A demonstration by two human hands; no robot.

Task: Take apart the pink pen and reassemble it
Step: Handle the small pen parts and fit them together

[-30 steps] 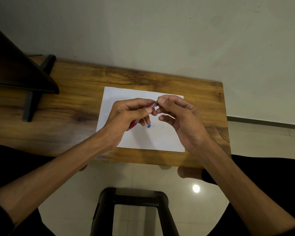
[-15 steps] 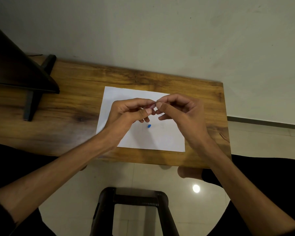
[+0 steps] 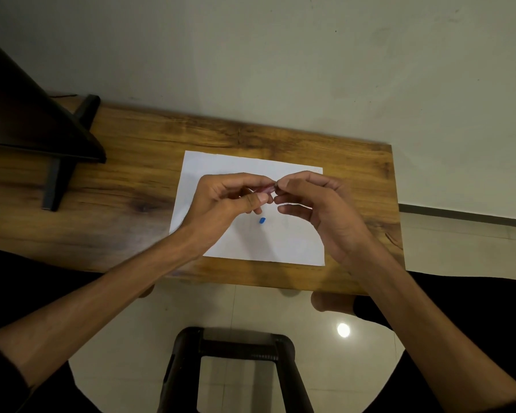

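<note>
Both hands meet above a white sheet of paper (image 3: 251, 162) on the wooden table. My left hand (image 3: 224, 201) grips the pink pen (image 3: 265, 189), of which only a short translucent end shows between the fingers. My right hand (image 3: 316, 207) pinches that end of the pen with thumb and forefinger. A small blue pen part (image 3: 262, 220) lies on the paper just below the hands. The rest of the pen is hidden inside my left hand.
The wooden table (image 3: 355, 180) ends at the right near a tiled floor. A dark monitor with its stand (image 3: 57, 174) occupies the table's left. A black stool frame (image 3: 236, 353) stands below the table's front edge.
My right hand has turned slightly at the pen's end and its fingers have shifted; my left hand has kept its hold. The blue part has not moved.
</note>
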